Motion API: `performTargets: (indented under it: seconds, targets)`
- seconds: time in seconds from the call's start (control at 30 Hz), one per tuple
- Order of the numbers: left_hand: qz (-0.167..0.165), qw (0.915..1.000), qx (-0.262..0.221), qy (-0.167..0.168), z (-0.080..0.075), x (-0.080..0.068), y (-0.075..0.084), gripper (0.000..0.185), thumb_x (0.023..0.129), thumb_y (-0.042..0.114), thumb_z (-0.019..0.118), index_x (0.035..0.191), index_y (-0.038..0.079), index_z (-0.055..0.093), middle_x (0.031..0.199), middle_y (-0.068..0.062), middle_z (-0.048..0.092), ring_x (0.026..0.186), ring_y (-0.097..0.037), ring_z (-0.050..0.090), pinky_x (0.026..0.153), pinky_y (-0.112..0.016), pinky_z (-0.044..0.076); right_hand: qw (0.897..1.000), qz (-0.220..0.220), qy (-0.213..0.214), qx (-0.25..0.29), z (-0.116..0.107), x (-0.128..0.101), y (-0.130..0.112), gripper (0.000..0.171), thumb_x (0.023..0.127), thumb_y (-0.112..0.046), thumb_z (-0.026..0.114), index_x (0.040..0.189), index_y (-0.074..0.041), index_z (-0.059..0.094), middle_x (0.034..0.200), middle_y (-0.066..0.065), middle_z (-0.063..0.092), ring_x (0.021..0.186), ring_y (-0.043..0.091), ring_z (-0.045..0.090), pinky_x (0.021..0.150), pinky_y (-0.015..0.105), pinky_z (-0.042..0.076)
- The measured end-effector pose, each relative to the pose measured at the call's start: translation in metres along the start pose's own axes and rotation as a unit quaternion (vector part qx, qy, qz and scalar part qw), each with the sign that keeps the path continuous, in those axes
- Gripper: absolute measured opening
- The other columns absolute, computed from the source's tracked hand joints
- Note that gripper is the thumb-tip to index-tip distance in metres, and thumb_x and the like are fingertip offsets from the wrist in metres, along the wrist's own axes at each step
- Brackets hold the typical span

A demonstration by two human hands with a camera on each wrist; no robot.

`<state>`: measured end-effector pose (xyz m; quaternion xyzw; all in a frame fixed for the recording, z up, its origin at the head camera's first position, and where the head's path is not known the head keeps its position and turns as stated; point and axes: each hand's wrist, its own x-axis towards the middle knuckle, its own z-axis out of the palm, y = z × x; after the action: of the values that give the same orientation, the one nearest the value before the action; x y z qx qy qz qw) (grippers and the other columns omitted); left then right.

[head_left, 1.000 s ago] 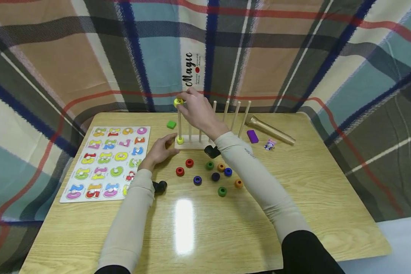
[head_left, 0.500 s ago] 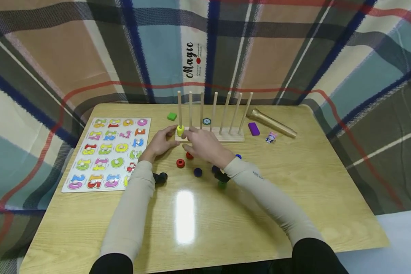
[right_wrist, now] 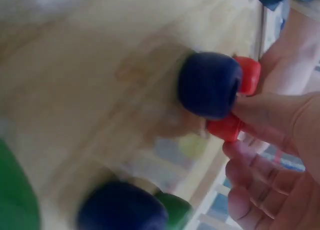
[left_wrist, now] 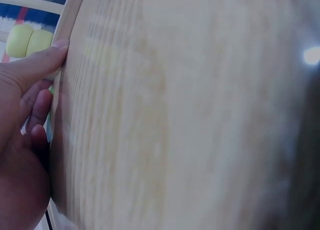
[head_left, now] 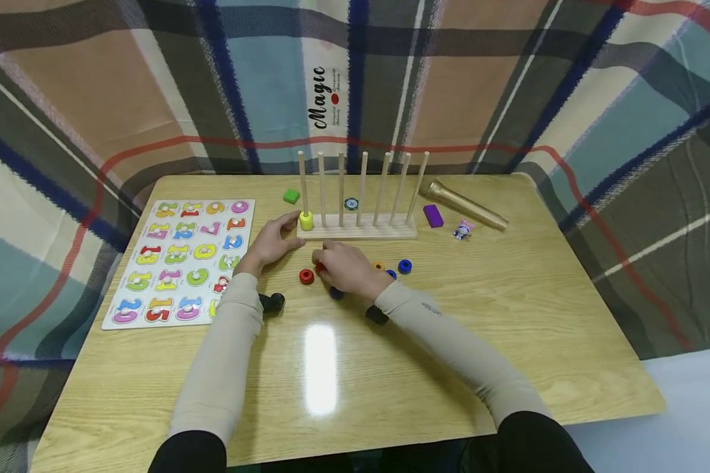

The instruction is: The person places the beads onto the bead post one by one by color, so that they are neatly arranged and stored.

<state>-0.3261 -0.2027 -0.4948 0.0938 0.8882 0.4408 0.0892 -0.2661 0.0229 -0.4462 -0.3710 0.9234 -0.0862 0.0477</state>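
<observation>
A wooden peg rack [head_left: 384, 231] with several upright pegs stands at the back of the table. Two yellow beads [head_left: 306, 221] are stacked at the bottom of its leftmost peg. My left hand [head_left: 270, 246] holds the rack's left end, thumb tip against the base in the left wrist view. In front of the rack, my right hand [head_left: 352, 270] pinches a red bead [right_wrist: 224, 128] between thumb and fingers, low over the table. Another red bead [head_left: 306, 276] lies just left of it. A dark blue bead [right_wrist: 207, 85] sits close by the right thumb.
Blue beads [head_left: 405, 266] and an orange bead [head_left: 379, 265] lie right of the right hand, which hides others. A number puzzle board [head_left: 180, 263] is at left. Around the rack are a green block [head_left: 291, 196], a purple block [head_left: 433, 216], a figurine [head_left: 463, 230] and a gold tube [head_left: 467, 206].
My right hand has come down from the top of the leftmost peg to the red bead on the table. The upper yellow bead has dropped onto the lower one. My left hand stays at the rack.
</observation>
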Motion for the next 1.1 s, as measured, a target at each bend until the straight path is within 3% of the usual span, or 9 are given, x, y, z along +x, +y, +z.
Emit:
performTargets:
  seconds: [0.1, 0.2, 0.37, 0.47, 0.53, 0.73, 0.87, 1.1]
  targets:
    - [0.004, 1.0000, 0.000, -0.003, -0.002, 0.001, 0.000, 0.076, 0.103, 0.015, 0.073, 0.169, 0.012, 0.035, 0.158, -0.027, 0.050, 0.148, -0.043, 0.045, 0.128, -0.057, 0.030, 0.999, 0.017, 0.034, 0.024, -0.016, 0.001, 0.004, 0.028, 0.103, -0.020, 0.075, 0.128, -0.008, 0.074, 0.115, 0.010, 0.069, 0.090, 0.019, 0.069, 0.068, 0.031, 0.059]
    - [0.003, 1.0000, -0.002, -0.007, -0.003, 0.002, 0.002, 0.076, 0.103, 0.016, 0.073, 0.169, 0.013, 0.035, 0.160, -0.026, 0.049, 0.149, -0.042, 0.044, 0.128, -0.057, 0.029, 0.991, 0.034, 0.110, 0.063, -0.046, 0.002, 0.010, 0.030, 0.102, -0.020, 0.076, 0.129, -0.006, 0.074, 0.118, 0.009, 0.069, 0.094, 0.021, 0.070, 0.071, 0.030, 0.060]
    - [-0.001, 0.9999, -0.007, -0.008, -0.005, 0.004, 0.003, 0.076, 0.103, 0.016, 0.073, 0.169, 0.014, 0.035, 0.161, -0.025, 0.049, 0.149, -0.042, 0.043, 0.128, -0.057, 0.030, 0.962, 0.031, 0.248, 0.108, -0.106, 0.011, 0.022, 0.031, 0.104, -0.017, 0.073, 0.132, -0.004, 0.072, 0.123, 0.011, 0.065, 0.096, 0.022, 0.066, 0.078, 0.033, 0.056]
    - [-0.001, 0.9999, -0.009, -0.007, -0.006, 0.005, 0.002, 0.077, 0.103, 0.016, 0.073, 0.169, 0.014, 0.034, 0.160, -0.026, 0.048, 0.149, -0.042, 0.043, 0.127, -0.057, 0.031, 0.948, 0.031, 0.298, 0.108, -0.129, 0.020, 0.024, 0.031, 0.105, -0.019, 0.071, 0.134, -0.007, 0.073, 0.123, 0.010, 0.063, 0.088, 0.020, 0.062, 0.073, 0.033, 0.052]
    - [-0.002, 1.0000, -0.008, -0.004, -0.006, 0.004, 0.001, 0.076, 0.103, 0.016, 0.073, 0.169, 0.014, 0.035, 0.160, -0.026, 0.048, 0.148, -0.043, 0.043, 0.127, -0.057, 0.032, 0.947, 0.037, 0.302, 0.106, -0.137, 0.026, 0.023, 0.032, 0.106, -0.021, 0.070, 0.136, -0.010, 0.073, 0.124, 0.008, 0.063, 0.084, 0.019, 0.060, 0.070, 0.033, 0.050]
    - [-0.006, 0.9999, -0.009, -0.005, -0.005, 0.000, 0.001, 0.076, 0.103, 0.016, 0.073, 0.169, 0.013, 0.035, 0.159, -0.027, 0.048, 0.147, -0.043, 0.045, 0.126, -0.056, 0.033, 0.957, 0.076, 0.259, 0.104, -0.142, 0.040, 0.020, 0.035, 0.108, -0.026, 0.067, 0.141, -0.015, 0.071, 0.129, 0.005, 0.061, 0.094, 0.019, 0.065, 0.069, 0.031, 0.051]
    - [0.001, 1.0000, -0.009, -0.002, -0.004, -0.001, 0.002, 0.075, 0.103, 0.015, 0.073, 0.168, 0.011, 0.036, 0.158, -0.028, 0.049, 0.147, -0.044, 0.045, 0.126, -0.057, 0.032, 0.958, 0.090, 0.255, 0.094, -0.139, 0.043, 0.019, 0.036, 0.109, -0.028, 0.065, 0.143, -0.015, 0.070, 0.128, 0.005, 0.060, 0.083, 0.019, 0.061, 0.061, 0.032, 0.047]
    - [0.004, 0.9999, -0.014, -0.007, -0.002, -0.001, 0.000, 0.075, 0.102, 0.013, 0.073, 0.168, 0.010, 0.036, 0.158, -0.027, 0.049, 0.144, -0.043, 0.047, 0.125, -0.056, 0.035, 0.961, 0.112, 0.239, 0.079, -0.132, 0.040, 0.019, 0.039, 0.110, -0.032, 0.061, 0.146, -0.017, 0.066, 0.133, 0.004, 0.060, 0.076, 0.018, 0.057, 0.058, 0.033, 0.045]
